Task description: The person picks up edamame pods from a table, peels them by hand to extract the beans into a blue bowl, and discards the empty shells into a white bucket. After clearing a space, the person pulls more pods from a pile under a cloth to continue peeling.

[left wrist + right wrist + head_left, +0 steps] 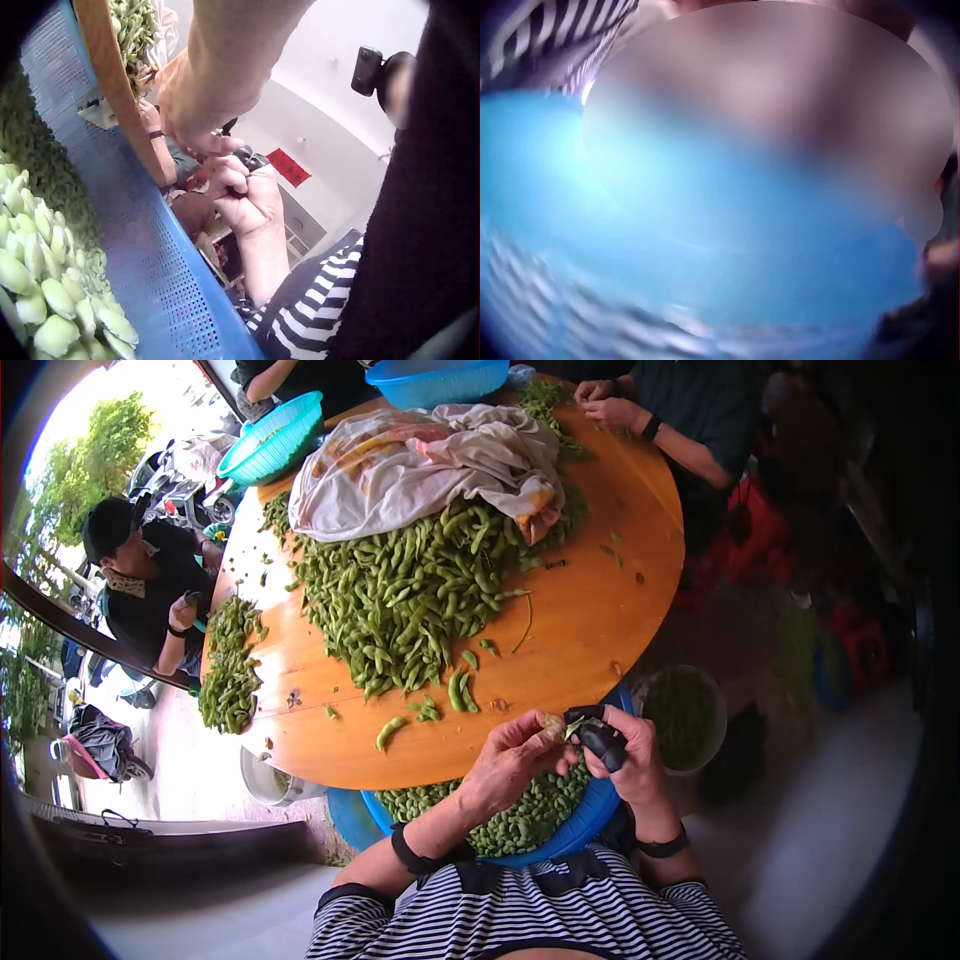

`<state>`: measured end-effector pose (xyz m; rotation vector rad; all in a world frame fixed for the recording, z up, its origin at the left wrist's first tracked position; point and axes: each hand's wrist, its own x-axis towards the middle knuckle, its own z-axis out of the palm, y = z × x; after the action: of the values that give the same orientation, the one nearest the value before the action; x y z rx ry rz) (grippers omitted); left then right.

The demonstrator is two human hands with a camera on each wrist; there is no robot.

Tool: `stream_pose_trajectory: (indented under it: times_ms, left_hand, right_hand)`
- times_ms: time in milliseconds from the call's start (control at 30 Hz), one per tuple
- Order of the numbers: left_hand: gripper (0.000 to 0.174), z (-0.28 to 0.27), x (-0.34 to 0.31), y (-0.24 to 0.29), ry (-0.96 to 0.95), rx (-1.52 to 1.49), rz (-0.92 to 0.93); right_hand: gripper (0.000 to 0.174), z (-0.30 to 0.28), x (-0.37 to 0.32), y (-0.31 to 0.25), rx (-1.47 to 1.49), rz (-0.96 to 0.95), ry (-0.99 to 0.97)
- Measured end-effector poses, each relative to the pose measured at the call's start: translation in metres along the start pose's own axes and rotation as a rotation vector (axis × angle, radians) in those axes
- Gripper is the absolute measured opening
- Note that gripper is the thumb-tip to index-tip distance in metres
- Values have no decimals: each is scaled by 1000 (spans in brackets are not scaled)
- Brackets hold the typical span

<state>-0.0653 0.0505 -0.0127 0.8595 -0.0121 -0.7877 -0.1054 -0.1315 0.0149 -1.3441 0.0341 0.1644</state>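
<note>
In the head view, my left hand [512, 762] pinches a green edamame pod [573, 727] between thumb and fingertips. My right hand [628, 756] meets it from the other side, with black covering on its thumb and a finger, and grips the same pod. The pod is mostly covered by the fingers. Below both hands a blue basket [603, 800] holds many shelled beans [525, 822]. The left wrist view shows the curled right hand [251, 196] beside the left hand [187, 112], with pale green beans [56, 300] close by. A blue surface and blur fill the right wrist view.
A heap of pods [400, 600] lies on the round wooden table [610, 600], partly under a stained white cloth [400, 470]. Loose pods [390, 733] lie near the front edge. A white bucket [716, 710] stands right. Other people sit around the table.
</note>
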Motion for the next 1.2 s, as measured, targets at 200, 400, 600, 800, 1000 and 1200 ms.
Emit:
stream_pose_trajectory:
  times_ms: [200,400,600,800,1000,1200]
  left_hand:
    - [15,-11,1,-10,-45,19,89]
    - [11,-4,0,-14,9,-8,101]
    - [15,-2,-4,-14,-42,95,102]
    - [14,-6,-3,-16,-97,218,100]
    - [23,-3,-3,-22,-17,179,105]
    - [26,-4,-4,-13,-100,263,86]
  right_hand:
    - [7,8,0,1,-542,-237,109]
    - [10,9,-2,7,-581,-360,115]
    - [9,0,-8,6,-563,-295,124]
    - [9,0,-12,0,-459,-210,112]
    - [9,-1,-8,6,-572,-336,129]
    - [8,-6,-15,2,-345,-133,107]
